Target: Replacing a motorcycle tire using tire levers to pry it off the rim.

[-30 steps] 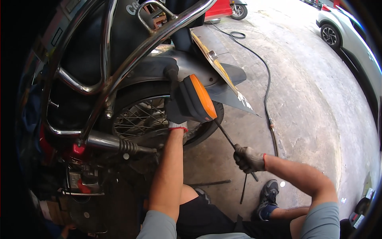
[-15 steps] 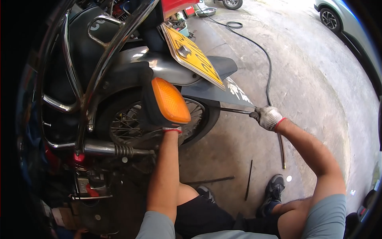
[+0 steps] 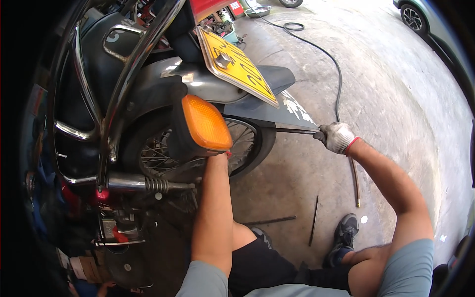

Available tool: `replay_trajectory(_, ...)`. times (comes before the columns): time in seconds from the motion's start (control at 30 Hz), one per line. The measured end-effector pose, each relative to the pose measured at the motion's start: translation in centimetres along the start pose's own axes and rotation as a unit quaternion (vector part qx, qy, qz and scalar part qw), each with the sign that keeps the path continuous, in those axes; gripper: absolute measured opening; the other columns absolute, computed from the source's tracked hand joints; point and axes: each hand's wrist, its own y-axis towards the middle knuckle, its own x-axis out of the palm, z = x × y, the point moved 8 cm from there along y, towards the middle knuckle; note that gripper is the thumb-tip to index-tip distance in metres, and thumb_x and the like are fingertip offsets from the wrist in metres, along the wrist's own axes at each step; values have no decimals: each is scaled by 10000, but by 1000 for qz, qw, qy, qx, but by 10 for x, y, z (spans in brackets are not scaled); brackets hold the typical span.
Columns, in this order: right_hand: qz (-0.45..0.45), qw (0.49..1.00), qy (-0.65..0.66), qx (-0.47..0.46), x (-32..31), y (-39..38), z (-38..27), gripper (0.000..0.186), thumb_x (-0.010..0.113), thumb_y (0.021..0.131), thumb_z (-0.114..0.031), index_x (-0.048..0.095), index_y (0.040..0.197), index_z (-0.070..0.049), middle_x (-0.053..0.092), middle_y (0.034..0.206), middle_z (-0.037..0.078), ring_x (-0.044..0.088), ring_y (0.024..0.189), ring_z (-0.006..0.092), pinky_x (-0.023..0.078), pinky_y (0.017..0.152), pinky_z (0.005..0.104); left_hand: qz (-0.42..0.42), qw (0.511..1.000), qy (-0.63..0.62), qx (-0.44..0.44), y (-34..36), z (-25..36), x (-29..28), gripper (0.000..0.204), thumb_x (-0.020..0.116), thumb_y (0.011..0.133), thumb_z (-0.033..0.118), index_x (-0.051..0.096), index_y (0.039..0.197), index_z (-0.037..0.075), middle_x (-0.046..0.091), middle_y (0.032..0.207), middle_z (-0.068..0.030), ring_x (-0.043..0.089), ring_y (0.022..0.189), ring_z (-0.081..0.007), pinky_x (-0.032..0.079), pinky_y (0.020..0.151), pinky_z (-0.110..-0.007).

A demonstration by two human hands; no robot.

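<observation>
My right hand point(image 3: 339, 137), in a white knit glove with dark fingertips and a red cuff, is closed around the outer end of a thin dark metal bar point(image 3: 296, 130). The bar runs left to the rim of a spoked motorcycle wheel point(image 3: 266, 151), just under the grey mud flap point(image 3: 272, 115). An orange turn signal point(image 3: 206, 123) covers my left hand; only the forearm point(image 3: 214, 198) and a bit of red cuff show, reaching toward the wheel. What those fingers do is hidden.
Two more thin metal bars point(image 3: 313, 220) lie on the concrete near my shoes point(image 3: 343, 236). A black hose point(image 3: 338, 84) with a brass end runs along the floor. The chrome rack point(image 3: 123, 79) and yellow plate point(image 3: 237, 64) overhang the wheel. A silver car point(image 3: 435, 24) stands far right.
My right hand has risen slightly with the bar, closer to the mud flap's lower edge. My left wrist has slipped further behind the turn signal. The view has shifted a little.
</observation>
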Motion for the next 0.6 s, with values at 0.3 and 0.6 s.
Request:
replay_trajectory(0.3, 40, 999, 24, -22, -15, -19, -16, 370, 497, 931, -385, 630, 877, -44, 641, 714, 191, 642, 714, 376, 501, 625, 452, -166, 969, 172, -65, -16, -30, -5, 508, 540, 933, 324, 444, 1336, 30, 512, 1320, -114, 503, 1182, -245, 385, 994, -356)
replay_trajectory(0.6, 26, 1000, -3, -7, -36, -35, -18, 339, 529, 915, -368, 638, 881, -49, 650, 738, 175, 646, 726, 361, 507, 652, 456, -280, 945, 127, -114, -56, -25, 46, 546, 590, 918, 348, 435, 1340, 37, 534, 1285, -120, 528, 1144, -210, 407, 957, -323)
